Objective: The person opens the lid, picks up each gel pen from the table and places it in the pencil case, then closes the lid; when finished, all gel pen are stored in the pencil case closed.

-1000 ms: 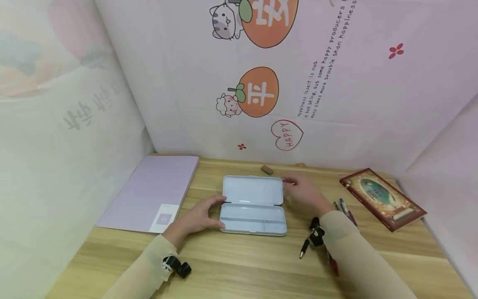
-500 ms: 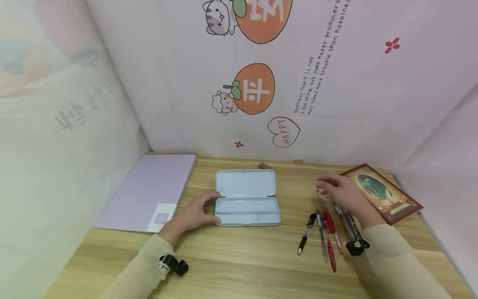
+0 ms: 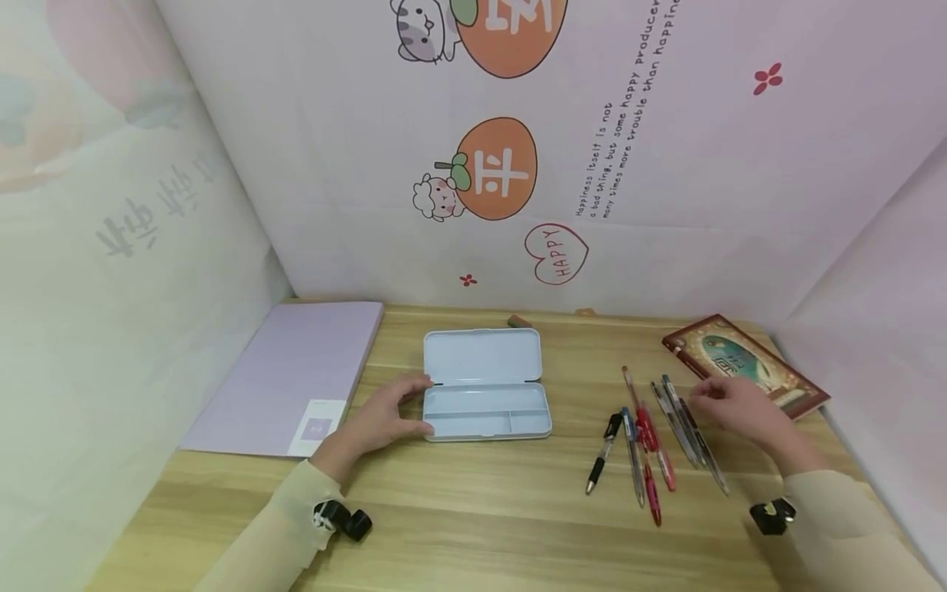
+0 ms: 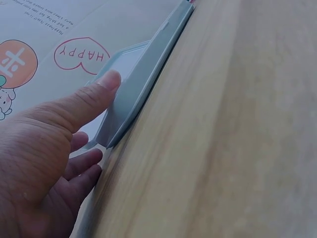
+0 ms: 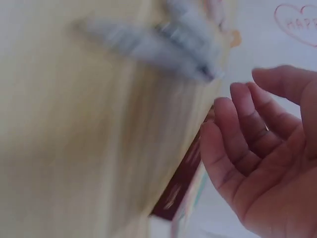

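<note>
A light blue pencil case (image 3: 484, 400) lies with its lid raised in the middle of the table, its compartments bare. My left hand (image 3: 379, 419) rests at its left end, thumb at the front corner and forefinger by the hinge. In the left wrist view that thumb (image 4: 96, 96) touches the case wall, and the other fingers are loosely extended. To the right, my right hand (image 3: 743, 409) hovers between some grey pens (image 3: 684, 427) and a book, holding nothing. Its fingers (image 5: 216, 148) are loosely bent in the right wrist view, where the pens blur.
Red pens (image 3: 647, 440), a clear pen (image 3: 633, 460) and a black pen (image 3: 605, 452) lie right of the case. Behind the lid is an eraser (image 3: 519, 321). A brown-edged book (image 3: 740, 362) lies at the far right, a lilac folder (image 3: 296, 370) at the left.
My right hand has moved away from the case lid to the right, passing over the pens to their far side near the book. The left hand stays at the case's left end.
</note>
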The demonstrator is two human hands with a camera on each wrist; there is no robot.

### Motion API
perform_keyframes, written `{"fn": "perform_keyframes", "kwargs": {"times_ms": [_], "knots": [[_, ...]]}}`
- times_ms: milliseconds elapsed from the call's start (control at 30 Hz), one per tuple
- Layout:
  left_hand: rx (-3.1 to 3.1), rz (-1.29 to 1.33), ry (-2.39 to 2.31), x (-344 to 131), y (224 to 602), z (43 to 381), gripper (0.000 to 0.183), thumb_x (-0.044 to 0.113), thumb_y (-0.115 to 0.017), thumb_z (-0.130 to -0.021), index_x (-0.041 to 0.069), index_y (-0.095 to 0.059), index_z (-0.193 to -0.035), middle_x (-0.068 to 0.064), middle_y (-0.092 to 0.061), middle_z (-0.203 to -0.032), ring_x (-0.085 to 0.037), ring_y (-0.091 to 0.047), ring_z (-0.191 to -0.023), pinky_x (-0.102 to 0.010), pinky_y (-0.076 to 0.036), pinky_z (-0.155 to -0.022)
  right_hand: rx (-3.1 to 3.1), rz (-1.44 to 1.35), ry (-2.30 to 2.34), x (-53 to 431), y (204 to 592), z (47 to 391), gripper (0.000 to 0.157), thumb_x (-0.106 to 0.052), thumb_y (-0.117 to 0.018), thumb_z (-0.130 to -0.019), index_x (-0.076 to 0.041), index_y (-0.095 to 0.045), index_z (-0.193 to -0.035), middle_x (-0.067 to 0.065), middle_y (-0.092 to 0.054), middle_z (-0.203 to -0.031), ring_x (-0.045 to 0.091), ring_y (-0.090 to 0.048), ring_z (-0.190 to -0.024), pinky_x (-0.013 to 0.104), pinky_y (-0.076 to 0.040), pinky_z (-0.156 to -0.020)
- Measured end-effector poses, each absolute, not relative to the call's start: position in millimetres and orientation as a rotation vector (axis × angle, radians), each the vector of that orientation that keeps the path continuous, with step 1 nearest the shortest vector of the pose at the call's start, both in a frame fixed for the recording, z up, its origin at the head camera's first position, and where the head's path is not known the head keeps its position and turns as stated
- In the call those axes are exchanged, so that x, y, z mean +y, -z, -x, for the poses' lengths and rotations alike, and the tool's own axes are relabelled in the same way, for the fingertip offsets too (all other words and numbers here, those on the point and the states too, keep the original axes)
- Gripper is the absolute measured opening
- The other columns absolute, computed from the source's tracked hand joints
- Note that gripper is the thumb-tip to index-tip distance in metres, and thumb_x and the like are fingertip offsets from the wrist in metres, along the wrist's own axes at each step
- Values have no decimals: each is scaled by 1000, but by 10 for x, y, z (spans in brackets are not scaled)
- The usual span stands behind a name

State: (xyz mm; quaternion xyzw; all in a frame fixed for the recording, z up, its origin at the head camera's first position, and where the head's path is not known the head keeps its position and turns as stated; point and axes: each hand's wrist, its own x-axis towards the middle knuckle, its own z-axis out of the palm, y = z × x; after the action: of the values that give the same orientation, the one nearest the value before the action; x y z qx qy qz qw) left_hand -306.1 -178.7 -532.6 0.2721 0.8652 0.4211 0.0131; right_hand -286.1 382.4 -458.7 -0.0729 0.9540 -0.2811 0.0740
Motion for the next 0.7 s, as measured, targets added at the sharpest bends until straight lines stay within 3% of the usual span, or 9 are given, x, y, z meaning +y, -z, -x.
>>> {"fn": "perform_keyframes", "kwargs": {"times_ms": [167,300,467,700], "knots": [[2702,-868,-1289,-1791,5311,3065,76,40,-87,-71,6,-57,-132,-11,-49,-142,-29,-48,-128,-44,-38,-105,2815,257,703,3977,4677,2737,22,-26,-65,-94,-5,-70,-97,1,-61,-80,16,-52,-71,33,-42,-61],[2705,-860,-1269,-1790,5304,3066,74,39,-87,-71,6,-58,-131,-10,-49,-143,-27,-48,-129,-42,-37,-106,2719,252,705,4018,4701,2644,20,-28,-67,-93,-10,-65,-86,1,-57,-72,14,-49,-63,29,-40,-58],[2706,-858,-1261,-1796,5297,3064,73,40,-86,-72,6,-58,-131,-10,-49,-143,-28,-48,-129,-43,-37,-106,2655,211,755,4035,4664,2594,20,-25,-66,-94,-7,-61,-87,3,-55,-71,15,-49,-62,28,-40,-56],[2721,-848,-1210,-1809,5253,3024,73,46,-84,-73,11,-58,-131,-8,-47,-145,-30,-42,-134,-48,-31,-109,2718,133,597,3953,4705,2565,26,-33,-66,-92,-8,-64,-87,1,-58,-75,17,-50,-66,32,-40,-58]]}}
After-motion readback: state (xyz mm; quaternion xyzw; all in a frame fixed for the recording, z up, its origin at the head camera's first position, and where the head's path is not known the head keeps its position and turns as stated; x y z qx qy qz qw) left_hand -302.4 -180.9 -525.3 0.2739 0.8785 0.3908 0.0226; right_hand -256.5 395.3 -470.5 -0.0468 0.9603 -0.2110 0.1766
